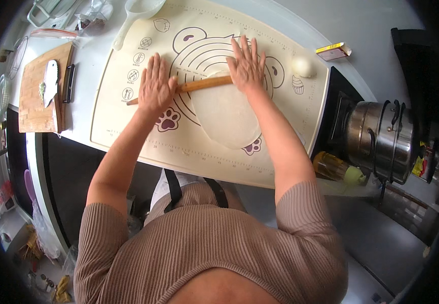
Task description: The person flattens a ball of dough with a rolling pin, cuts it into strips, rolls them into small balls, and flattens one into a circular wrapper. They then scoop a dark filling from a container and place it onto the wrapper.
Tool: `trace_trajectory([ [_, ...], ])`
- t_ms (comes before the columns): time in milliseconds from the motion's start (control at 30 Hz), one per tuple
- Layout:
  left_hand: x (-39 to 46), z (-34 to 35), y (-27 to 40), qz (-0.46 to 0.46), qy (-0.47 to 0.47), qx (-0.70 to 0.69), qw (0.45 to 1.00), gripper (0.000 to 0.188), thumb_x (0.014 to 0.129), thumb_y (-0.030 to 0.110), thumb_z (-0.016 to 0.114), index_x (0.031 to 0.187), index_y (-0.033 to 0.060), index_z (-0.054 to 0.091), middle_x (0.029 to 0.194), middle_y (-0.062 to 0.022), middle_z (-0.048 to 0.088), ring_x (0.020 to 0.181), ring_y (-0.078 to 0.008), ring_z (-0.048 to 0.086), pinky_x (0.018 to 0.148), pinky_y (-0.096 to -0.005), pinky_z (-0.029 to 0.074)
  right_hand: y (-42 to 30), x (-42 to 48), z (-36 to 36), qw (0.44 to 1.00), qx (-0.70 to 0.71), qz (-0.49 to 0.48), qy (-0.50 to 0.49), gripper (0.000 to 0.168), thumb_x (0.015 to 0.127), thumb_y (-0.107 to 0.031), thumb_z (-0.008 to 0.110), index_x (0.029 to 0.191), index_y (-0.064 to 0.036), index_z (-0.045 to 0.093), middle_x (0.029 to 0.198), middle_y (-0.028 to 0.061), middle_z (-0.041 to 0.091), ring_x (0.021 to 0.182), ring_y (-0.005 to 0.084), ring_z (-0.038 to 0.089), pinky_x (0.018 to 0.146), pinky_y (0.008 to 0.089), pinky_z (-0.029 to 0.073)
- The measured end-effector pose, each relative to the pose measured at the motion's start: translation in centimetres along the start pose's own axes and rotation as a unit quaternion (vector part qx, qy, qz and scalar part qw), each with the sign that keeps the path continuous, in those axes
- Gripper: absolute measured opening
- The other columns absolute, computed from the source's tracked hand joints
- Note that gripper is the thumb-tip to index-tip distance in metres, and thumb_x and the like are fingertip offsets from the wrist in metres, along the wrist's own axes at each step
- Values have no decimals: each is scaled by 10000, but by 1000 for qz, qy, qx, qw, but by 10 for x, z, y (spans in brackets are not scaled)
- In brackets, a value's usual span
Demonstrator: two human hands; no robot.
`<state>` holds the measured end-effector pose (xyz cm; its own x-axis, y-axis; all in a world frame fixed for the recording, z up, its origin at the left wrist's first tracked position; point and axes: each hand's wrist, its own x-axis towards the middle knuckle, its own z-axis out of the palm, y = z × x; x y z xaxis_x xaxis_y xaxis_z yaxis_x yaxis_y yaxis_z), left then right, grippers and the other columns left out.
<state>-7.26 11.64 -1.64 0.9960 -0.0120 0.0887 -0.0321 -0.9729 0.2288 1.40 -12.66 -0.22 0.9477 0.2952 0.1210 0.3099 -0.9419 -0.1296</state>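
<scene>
A thin oval sheet of dough (225, 117) lies on a cream pastry mat (117, 117) printed with a bear, paw prints and ruler marks. Across the upper part of the dough runs a wooden rolling pin (204, 84), slightly tilted. My left hand (155, 84) lies flat over the pin near its left end, whose tip shows beyond the wrist. My right hand (247, 67) rests flat on the other end, fingers stretched forward and hiding that end. Neither hand's fingers are wrapped round the pin. A round lump of dough (303, 67) sits near the mat's right edge.
A wooden cutting board (33, 95) with a knife (52, 81) and chopped bits lies at left. A white ladle-like scoop (130, 19) overlaps the mat's top left. At right are a small box (333, 51), a steel pot (379, 140) on the stove and a green-capped bottle (337, 167).
</scene>
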Motion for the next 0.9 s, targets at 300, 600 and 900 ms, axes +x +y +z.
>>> trace_trajectory([
  [300,-9,-4,-5,104,20,14,994,557,938,417,312,1369,65,315,1470,-160,192,1365,-310,164,1085,-450,186,2,-19,5,999,9,11,37,608,897,-478,401,1403,-160,286,1481,131,174,1365,337,130,1078,522,146],
  [600,-65,-23,-2,257,-51,-69,963,355,817,229,587,1087,10,512,1127,-150,506,1073,-303,474,853,-404,379,-22,-202,-46,990,67,89,-90,677,835,-296,575,1399,-85,264,1457,175,211,1346,325,204,1084,512,139],
  [900,72,11,45,314,41,-62,946,609,919,373,381,1403,35,232,1455,-148,242,1341,-281,237,1079,-431,208,33,-138,-24,980,-19,197,-1,617,878,-341,493,1411,-148,251,1468,133,211,1357,319,172,1080,528,122],
])
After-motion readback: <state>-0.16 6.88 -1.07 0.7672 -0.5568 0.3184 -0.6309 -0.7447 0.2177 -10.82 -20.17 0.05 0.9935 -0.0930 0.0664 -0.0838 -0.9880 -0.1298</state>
